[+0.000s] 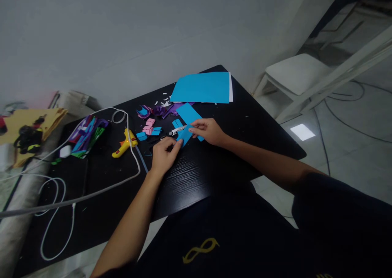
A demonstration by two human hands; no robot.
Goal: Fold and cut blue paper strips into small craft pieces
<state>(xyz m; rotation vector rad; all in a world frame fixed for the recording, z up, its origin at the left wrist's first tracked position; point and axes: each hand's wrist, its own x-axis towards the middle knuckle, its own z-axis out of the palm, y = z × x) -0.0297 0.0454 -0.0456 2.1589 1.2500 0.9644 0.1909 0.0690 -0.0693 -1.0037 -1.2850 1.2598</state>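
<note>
Between my two hands is a small piece of blue paper [185, 135], tilted just above the black table. My left hand [164, 153] pinches its lower left edge between thumb and finger. At its upper right, the fingers of my right hand [208, 131] grip it. A longer blue paper strip [190, 113] lies flat behind, partly under my right hand. Scissors [172, 133] rest beside the held piece, partly hidden by my left hand. Small folded blue pieces [157, 131] and pink pieces [148, 126] lie to the left.
Blue sheets [202, 88] lie at the back of the black table [196, 175]. Purple curled paper [145, 111] and white scraps are near them. A yellow glue gun [125, 143], a white cable [136, 175] and a coloured bundle [88, 135] occupy the left. A white chair [297, 73] stands right.
</note>
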